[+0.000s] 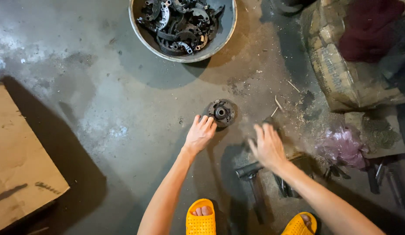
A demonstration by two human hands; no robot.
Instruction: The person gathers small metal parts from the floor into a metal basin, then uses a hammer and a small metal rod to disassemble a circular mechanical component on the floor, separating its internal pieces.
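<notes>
Above the yellow sandals (200,222), left hand (200,132) fingers, spread, touch the round metal hub (221,112); right hand (268,146) blurred, open.

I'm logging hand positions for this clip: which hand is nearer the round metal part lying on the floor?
The left hand. Its fingertips reach the lower left edge of the round metal part, seemingly touching it. The right hand is blurred, off to the part's lower right and apart from it, above a dark tool.

Looking like repair workshop: stained concrete floor (124,130), metal basin (143,37) holding greasy machine parts (180,21), tools (254,174) lying around, cardboard (19,165).
</notes>
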